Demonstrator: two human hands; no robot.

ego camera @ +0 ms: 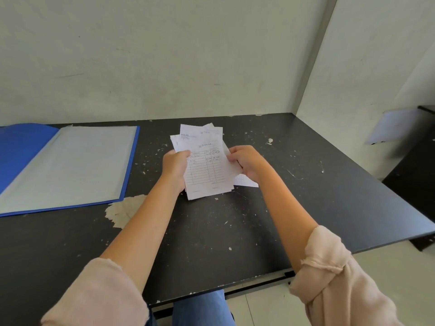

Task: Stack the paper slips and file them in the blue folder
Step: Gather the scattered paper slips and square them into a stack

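A loose pile of white paper slips (pixel 205 161) with printed tables is held just above the middle of the black desk. My left hand (pixel 175 167) grips the pile's left edge, thumb on top. My right hand (pixel 247 162) grips its right edge. The slips are fanned and uneven, and one slip (pixel 244 180) sticks out below my right hand. The blue folder (pixel 70 165) lies open flat at the left of the desk, showing a pale clear sleeve page inside.
The black desk (pixel 235 227) is scuffed, with a peeled patch (pixel 123 209) near the folder's corner. White walls stand behind and at the right. A dark cabinet (pixel 414 175) with a paper taped on it sits at the far right.
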